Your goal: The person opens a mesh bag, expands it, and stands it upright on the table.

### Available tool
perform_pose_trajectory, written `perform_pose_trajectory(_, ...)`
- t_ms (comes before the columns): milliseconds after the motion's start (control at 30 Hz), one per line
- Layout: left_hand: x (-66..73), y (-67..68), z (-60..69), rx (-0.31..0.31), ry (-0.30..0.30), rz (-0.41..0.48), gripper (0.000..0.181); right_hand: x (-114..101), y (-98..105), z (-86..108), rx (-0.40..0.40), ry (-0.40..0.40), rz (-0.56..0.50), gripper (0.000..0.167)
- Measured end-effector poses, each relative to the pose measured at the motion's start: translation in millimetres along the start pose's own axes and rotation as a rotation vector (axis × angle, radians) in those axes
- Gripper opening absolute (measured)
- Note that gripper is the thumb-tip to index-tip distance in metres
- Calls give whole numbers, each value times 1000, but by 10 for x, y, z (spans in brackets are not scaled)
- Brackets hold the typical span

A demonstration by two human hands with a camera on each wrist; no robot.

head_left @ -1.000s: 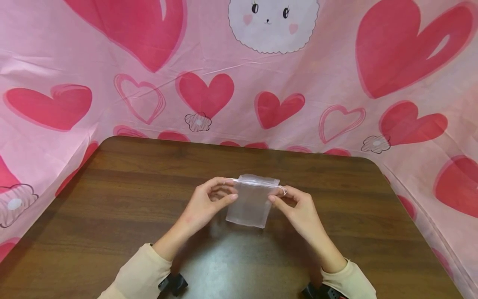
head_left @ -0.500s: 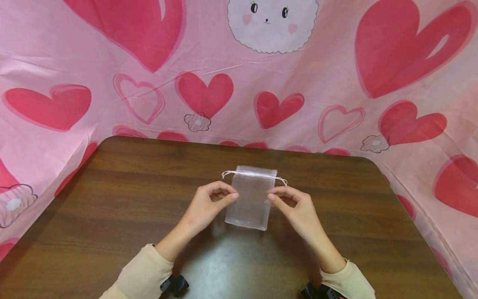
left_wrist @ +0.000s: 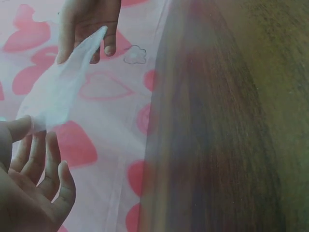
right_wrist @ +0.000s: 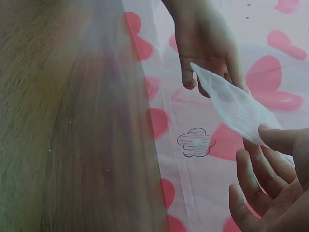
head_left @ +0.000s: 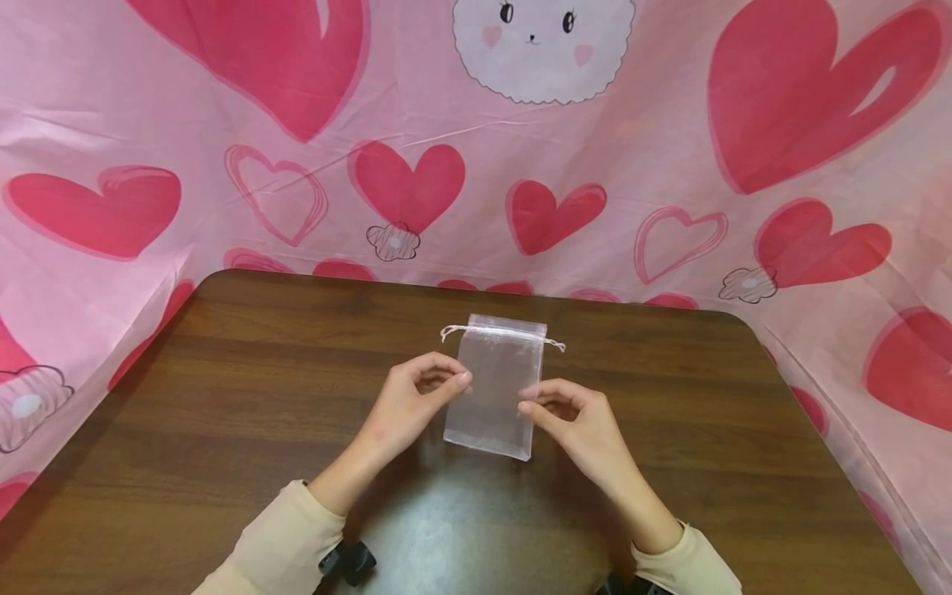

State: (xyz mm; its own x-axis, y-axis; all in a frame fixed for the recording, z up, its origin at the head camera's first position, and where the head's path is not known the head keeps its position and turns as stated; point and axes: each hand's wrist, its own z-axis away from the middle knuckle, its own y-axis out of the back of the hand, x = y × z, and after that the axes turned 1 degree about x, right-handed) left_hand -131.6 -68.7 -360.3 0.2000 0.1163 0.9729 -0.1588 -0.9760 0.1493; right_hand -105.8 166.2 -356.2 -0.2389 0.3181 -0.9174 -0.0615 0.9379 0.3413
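Note:
A sheer white drawstring pouch (head_left: 494,392) hangs between my two hands above the table, its cord end at the top. In the head view my left hand (head_left: 411,406) pinches the left side edge between thumb and forefinger. My right hand (head_left: 583,430) grips the right side edge, slightly lower. Small cord loops stick out at both top corners, touched by neither hand. From the left wrist view the pouch (left_wrist: 55,94) appears edge-on and thin, tapering to its bottom corner. The right wrist view shows the pouch (right_wrist: 236,108) with my right thumb pressing on it.
A brown wood-grain table (head_left: 297,347) with rounded far corners lies under the hands. Pink cloth (head_left: 476,165) printed with red hearts hangs behind and beside it. A dark wrist camera (head_left: 348,564) sits below the left sleeve.
The pouch's corded end has risen and faces the head camera more fully. Both hands now hold lower down the sides, away from the cord loops. My right hand has shifted slightly left and down.

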Motion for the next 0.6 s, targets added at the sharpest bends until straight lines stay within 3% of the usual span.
perform_pose_trajectory(400,25,-13,58,-117,16,-68,17,-102,51,-54,132,11,-61,12)
perform_pose_trajectory(600,14,-28,63,-92,-13,-61,13,-127,58,-72,110,-9,-63,15)
